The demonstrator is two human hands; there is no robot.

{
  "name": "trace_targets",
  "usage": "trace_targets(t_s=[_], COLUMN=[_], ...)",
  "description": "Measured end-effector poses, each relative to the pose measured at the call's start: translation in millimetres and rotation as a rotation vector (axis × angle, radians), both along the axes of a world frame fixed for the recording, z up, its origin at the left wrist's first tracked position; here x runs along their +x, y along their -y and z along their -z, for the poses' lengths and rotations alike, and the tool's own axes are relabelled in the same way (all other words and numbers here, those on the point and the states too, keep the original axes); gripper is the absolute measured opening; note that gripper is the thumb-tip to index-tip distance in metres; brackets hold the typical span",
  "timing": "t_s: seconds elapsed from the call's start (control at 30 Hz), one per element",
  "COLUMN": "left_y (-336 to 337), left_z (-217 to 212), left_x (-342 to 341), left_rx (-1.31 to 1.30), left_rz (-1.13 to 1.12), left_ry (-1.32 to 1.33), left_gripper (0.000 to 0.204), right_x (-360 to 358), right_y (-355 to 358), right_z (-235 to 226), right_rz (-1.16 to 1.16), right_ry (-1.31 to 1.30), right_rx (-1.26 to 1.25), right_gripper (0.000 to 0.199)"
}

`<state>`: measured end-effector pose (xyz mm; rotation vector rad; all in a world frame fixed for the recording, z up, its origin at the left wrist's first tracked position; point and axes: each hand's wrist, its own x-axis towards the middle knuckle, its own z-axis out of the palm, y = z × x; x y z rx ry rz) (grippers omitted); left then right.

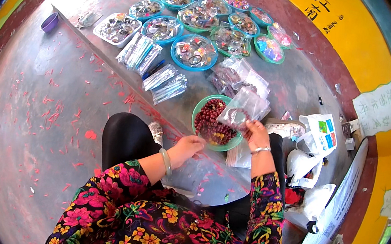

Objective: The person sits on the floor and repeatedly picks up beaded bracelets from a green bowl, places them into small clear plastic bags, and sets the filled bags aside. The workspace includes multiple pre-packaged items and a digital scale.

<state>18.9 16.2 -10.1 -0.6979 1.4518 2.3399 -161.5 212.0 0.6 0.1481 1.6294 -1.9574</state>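
Observation:
My right hand [257, 137] pinches the edge of a clear plastic bag [245, 107], held over the far right side of a green bowl. Inside the bag lies a dark red beaded bracelet [236, 117]. Dark red round beads on strings [210, 116] fill the green bowl [200, 107], with a few yellowish ones near its front. At the bowl's near left edge is my left hand [188, 149], its fingers drawn together; what they hold, if anything, is too small to see. Flat clear bags [240, 156] are stacked beside the bowl, below my right hand.
Filled clear bags [240, 74] lie beyond the bowl. Bundles of wrapped pens [165, 83] sit to their left. Farther off stand several basins of bagged trinkets, such as a blue basin [173, 57]. White shopping bags [318, 132] stand at the right. Red scraps [90, 134] dot the floor.

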Motion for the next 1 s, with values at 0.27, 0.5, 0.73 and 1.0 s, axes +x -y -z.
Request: trace_targets(t_s=[0.27,0.5,0.73,1.0], left_y=[-2,-5,0,2], left_z=[2,-1,11,25], left_x=[-4,-2,5,2], left_rx=[-0.068,-0.115,-0.089,-0.181], left_rz=[0.16,0.198,0.14,0.132], left_ry=[-0.052,-0.07,-0.051,-0.014], left_gripper=[0.021,0.022,0.02,0.02], right_x=[-142,-107,-14,53], right_y=[10,-8,-75,-65], right_z=[18,61,113,142], right_rz=[0.169,0.199,0.322,-0.051], right_ry=[0.059,0.187,0.129,-0.373], right_rx=[0.032,0.169,0.377,1.331], right_gripper=[0.014,0.025,0.019,0.034])
